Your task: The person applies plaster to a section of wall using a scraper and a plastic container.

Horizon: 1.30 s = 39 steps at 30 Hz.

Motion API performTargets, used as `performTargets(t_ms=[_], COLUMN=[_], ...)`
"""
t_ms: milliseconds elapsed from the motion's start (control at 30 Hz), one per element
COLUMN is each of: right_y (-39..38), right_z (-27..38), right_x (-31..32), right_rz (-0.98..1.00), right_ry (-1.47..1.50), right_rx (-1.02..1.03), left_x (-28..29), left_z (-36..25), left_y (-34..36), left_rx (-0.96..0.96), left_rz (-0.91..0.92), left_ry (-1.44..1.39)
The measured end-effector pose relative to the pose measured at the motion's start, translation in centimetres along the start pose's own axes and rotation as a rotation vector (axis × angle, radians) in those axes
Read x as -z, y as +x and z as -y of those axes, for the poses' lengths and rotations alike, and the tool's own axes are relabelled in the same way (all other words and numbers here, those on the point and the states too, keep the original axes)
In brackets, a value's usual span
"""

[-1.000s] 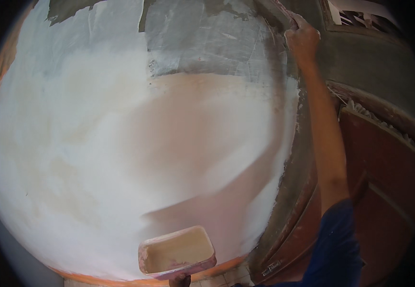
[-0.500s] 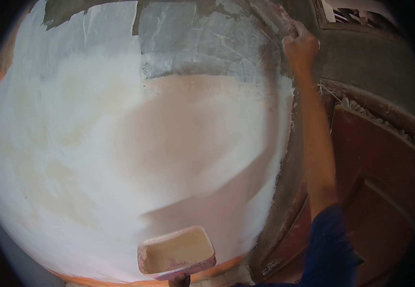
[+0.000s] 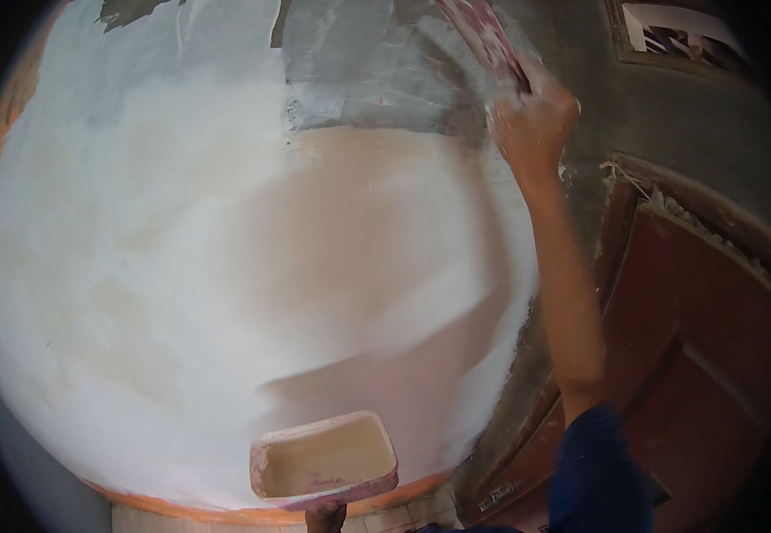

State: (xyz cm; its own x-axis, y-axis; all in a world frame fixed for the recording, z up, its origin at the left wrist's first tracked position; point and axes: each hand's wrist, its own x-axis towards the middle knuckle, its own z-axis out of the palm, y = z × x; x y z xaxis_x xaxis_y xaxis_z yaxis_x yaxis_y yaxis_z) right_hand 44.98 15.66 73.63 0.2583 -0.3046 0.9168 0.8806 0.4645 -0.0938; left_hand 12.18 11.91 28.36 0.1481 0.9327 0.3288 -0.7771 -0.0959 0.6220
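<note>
My right hand point(image 3: 536, 120), arm stretched up the wall, is closed around a long reddish scraper point(image 3: 488, 40) smeared with white putty. The scraper lies close to the grey upper part of the wall point(image 3: 368, 71), and its far end runs to the picture's top edge. Low in the middle, my left hand point(image 3: 325, 517) grips a rectangular plastic tub point(image 3: 377, 484) at its near side, with only a few fingers showing. Cream-coloured putty point(image 3: 337, 457) lies in the tub, and dried pinkish smears coat its rim.
White coating covers much of the wall point(image 3: 137, 266), with an orange strip point(image 3: 181, 511) along the bottom and left edge. At the right stand a dark red panelled door point(image 3: 696, 355) in its frame and a small opening point(image 3: 683, 40) higher up. Floor tiles point(image 3: 403, 515) show below.
My right hand and the scraper have shifted left and slightly down. The view has moved a little, and the tub stays in my left hand at nearly the same place.
</note>
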Motion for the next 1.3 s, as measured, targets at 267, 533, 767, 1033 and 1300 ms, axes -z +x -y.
performTargets(t_ms=[267,533,767,1033,1300], right_y=[-8.3,-19.5,-12.0,-22.5,-11.4], right_z=[-1.1,-0.6,-1.1,-3.5,-1.9], right_x=[-6.4,-4.8,-4.8,-6.4,-4.0], right_rz=[0.108,0.538,0.255,0.549,0.283], right_ry=[-0.084,-0.180,-0.153,-0.203,-0.332], right_rx=[0.584,0.579,0.619,0.722,0.581], left_x=[-2.9,-0.7,1.5,0.3,0.0], left_z=[-0.4,-0.4,-0.6,-0.4,-1.5], left_y=[0.6,0.6,1.7,3.2,2.6], left_rx=[0.007,-0.002,0.008,0.016,0.021], left_rz=[0.078,0.027,-0.029,0.021,0.086], left_ry=[-0.022,-0.043,-0.048,-0.153,-0.073])
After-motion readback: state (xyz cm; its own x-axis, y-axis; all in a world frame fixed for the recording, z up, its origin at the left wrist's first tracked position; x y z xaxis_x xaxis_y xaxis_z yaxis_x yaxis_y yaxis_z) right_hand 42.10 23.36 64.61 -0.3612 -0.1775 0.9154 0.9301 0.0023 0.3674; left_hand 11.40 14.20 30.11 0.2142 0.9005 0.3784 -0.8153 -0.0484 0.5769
